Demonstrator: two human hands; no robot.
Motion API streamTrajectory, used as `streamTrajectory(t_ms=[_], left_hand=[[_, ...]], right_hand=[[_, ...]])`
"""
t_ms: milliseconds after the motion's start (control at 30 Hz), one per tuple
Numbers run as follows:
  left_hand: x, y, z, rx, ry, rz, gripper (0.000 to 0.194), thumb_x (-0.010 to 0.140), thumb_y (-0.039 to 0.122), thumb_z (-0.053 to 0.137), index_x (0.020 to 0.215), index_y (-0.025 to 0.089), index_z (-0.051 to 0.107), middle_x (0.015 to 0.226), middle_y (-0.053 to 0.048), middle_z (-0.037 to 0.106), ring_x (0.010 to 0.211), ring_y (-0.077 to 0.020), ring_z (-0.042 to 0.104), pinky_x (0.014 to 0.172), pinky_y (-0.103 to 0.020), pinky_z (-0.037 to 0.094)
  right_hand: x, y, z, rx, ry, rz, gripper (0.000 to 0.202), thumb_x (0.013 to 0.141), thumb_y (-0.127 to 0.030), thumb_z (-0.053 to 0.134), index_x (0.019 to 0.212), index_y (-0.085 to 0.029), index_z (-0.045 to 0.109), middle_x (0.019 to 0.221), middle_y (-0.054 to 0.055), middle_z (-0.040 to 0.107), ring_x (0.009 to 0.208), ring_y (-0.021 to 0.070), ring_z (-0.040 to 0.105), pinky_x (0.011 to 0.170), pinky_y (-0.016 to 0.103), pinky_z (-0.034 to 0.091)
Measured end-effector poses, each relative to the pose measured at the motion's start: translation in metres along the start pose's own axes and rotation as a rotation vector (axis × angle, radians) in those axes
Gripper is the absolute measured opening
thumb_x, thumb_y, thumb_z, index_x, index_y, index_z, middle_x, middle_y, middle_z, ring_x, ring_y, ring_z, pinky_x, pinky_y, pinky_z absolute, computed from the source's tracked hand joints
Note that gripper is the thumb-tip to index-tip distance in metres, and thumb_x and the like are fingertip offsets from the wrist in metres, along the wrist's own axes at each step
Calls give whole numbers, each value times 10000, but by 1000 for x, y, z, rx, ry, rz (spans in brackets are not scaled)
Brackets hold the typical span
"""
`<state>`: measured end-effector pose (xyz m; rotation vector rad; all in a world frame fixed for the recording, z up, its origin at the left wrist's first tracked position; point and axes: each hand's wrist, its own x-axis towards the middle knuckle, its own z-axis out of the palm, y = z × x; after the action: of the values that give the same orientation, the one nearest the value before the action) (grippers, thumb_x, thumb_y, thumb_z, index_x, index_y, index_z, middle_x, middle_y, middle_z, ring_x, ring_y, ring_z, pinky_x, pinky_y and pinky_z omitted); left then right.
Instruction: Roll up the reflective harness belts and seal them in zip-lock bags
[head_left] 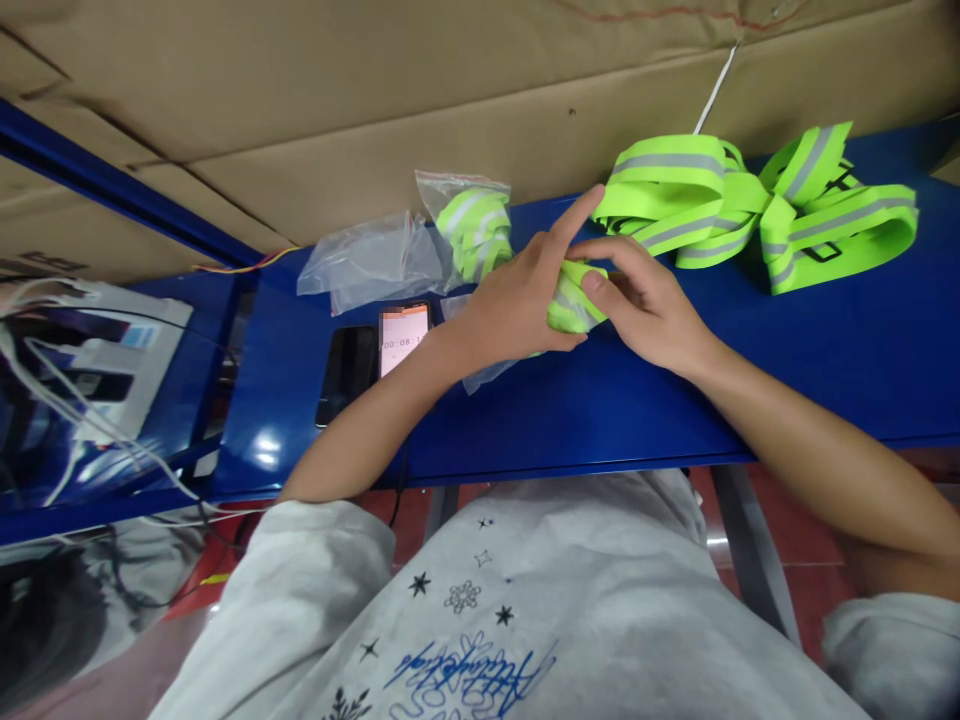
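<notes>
Over the blue table, my left hand (517, 305) is curled around a clear plastic bag (489, 377), its index finger stretched out. A folded neon-yellow reflective strap (576, 300) with a grey stripe shows between my two hands. My right hand (656, 310) grips the strap's right end between thumb and fingers. How much of the strap sits inside the bag is hidden by my left hand. Just beyond, a bagged reflective strap (476, 230) rests beside several flat, clear bags (375, 262). To the right lies a loose pile of reflective straps (697, 200), some with black lettering.
Left of my hands, a phone with a lit timer (403, 335) lies next to a dark phone (346, 372). White cables (45, 375) and a power strip (139, 350) are at the far left. Brown cardboard (337, 90) stands along the back of the blue table (600, 410).
</notes>
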<state>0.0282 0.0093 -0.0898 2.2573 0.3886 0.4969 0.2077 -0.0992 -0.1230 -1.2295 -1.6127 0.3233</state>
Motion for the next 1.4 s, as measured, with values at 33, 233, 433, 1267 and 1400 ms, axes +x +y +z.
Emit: streamTrajectory(t_ms=[33,233,433,1267,1400], left_hand=[[0,2,2,18,6,-27,1223,668,262,972,1701,251,317,1707,-112,409,1550,-453,445,1272,-524,418],[0,1,6,72,-90,-21,1339,619,174,958,1739,154,225,1583,-193,518,1487,-526,474,1236,-613,417],[-1,0,4,203,-92,0,1327,655,184,918,1755,203,177,1471,-169,589,1433,-479,530,1083,-492,550],[-7,38,-16,56,-56,316,911,936,517,723,1709,352,270,1663,-67,411,1444,-362,502,1219,-533,414],[-3,29,-35,-223,-81,251,1040,859,519,857,1700,315,281,1709,-68,391,1476,-315,514,1207,-450,457]], right_hand=[[0,-2,0,5,26,7,306,1065,-511,604,1219,-302,767,1226,77,765,1170,264,704,1026,452,592],[-1,4,-7,-90,-42,-147,189,1039,-340,656,1050,-253,823,1260,87,767,1084,253,757,925,428,617],[-1,-8,-6,37,-346,-163,326,1104,-389,516,990,-238,781,1417,85,689,1334,268,658,1127,485,569],[-2,-32,-17,-103,-319,-203,331,1102,-513,532,1158,-295,775,1275,57,773,1301,277,687,1219,558,400],[7,-45,-35,64,-250,-177,334,1117,-442,509,1156,-294,806,1224,38,797,1265,230,723,1126,440,550]])
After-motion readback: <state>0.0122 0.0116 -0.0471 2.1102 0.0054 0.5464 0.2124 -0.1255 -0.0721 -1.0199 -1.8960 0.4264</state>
